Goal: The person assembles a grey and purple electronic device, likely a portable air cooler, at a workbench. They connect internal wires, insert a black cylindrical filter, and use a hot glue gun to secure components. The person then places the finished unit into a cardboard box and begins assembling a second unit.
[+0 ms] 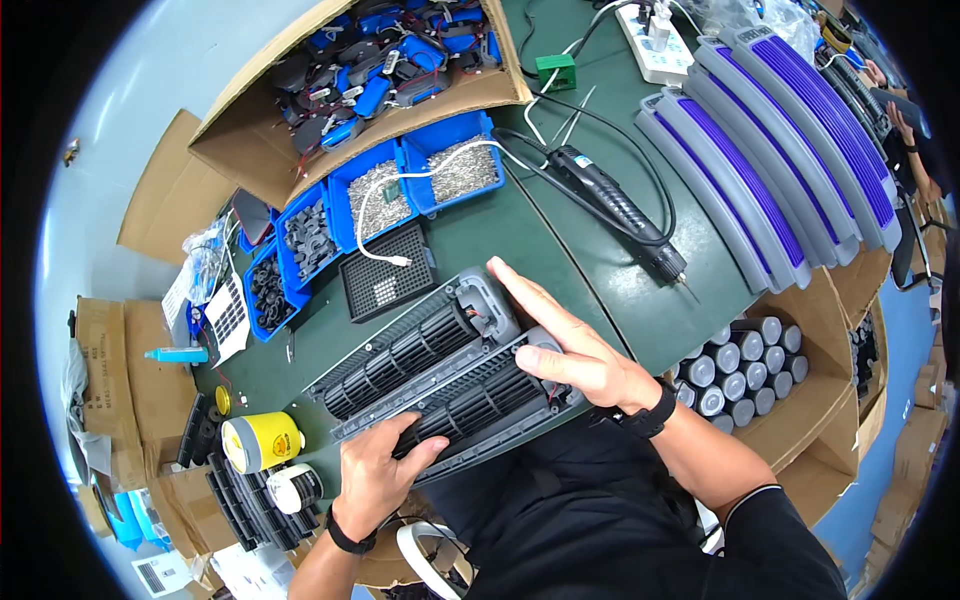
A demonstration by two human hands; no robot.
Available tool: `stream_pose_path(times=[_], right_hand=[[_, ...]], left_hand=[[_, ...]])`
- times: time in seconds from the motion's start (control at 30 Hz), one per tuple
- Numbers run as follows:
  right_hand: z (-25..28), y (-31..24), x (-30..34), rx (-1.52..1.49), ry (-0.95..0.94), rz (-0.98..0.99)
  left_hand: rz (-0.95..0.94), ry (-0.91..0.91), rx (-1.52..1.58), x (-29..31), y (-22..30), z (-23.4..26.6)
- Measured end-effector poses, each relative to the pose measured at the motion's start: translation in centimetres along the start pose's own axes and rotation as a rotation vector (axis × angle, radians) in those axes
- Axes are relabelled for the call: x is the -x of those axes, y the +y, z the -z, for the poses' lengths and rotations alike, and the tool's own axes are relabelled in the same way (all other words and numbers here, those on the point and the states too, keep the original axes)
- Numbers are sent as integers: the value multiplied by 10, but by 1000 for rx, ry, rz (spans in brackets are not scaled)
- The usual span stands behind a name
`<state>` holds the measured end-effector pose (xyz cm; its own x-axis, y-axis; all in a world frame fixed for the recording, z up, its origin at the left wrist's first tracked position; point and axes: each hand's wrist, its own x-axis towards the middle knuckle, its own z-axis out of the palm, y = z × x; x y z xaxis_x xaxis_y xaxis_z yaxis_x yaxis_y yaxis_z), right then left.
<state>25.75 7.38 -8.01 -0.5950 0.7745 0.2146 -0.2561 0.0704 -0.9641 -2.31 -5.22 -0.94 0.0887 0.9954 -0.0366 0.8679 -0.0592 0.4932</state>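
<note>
Two long grey plastic fan housings, each with a black ribbed blower wheel inside, lie side by side at a slant before me at the table's near edge. My left hand [378, 468] is closed on the left end of the nearer fan housing [462, 462], thumb and fingers over its rim and wheel. At the right ends, my right hand [590, 362] lies with its fingers stretched out along the end of the farther fan housing [490, 300]. Its thumb touches the end of the nearer one. Thin wires show inside the ends by my right hand.
Beyond lie a black grid tray [388, 272], blue bins [462, 205] of small parts and a carton [400, 160] of blue-wrapped parts. An electric screwdriver [615, 205] lies right of them, by grey-purple curved panels [720, 190]. A yellow tub [262, 441] stands left; a box of cylinders [745, 365], right.
</note>
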Motion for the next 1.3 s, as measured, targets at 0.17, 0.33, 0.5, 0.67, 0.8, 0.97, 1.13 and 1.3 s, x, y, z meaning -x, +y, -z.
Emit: stream_pose_path(times=[0.17, 0.33, 0.5, 0.67, 0.8, 0.97, 1.13, 1.3], right_hand=[[1, 5, -1, -39, -26, -31], [7, 7, -2, 64, -54, -14], [-5, -4, -5, 0, 1, -67], [6, -6, 6, 74, 106, 6], [26, -10, 18, -21, 176, -33], [40, -3, 26, 168, 202, -60], [37, -3, 24, 176, 239, -48], [39, -1, 23, 170, 245, -60]], left_hand=[[-100, 101, -24, 7, 9, 14], [-93, 190, -253, 1, 13, 33], [-143, 73, -124, -8, -18, 26], [-287, 136, -6, -21, -25, 0], [-335, 32, 23, -41, -2, -19], [-234, -28, 291, -54, -6, 35], [151, 386, -268, -100, -136, 87], [77, 381, -462, -111, -195, 81]])
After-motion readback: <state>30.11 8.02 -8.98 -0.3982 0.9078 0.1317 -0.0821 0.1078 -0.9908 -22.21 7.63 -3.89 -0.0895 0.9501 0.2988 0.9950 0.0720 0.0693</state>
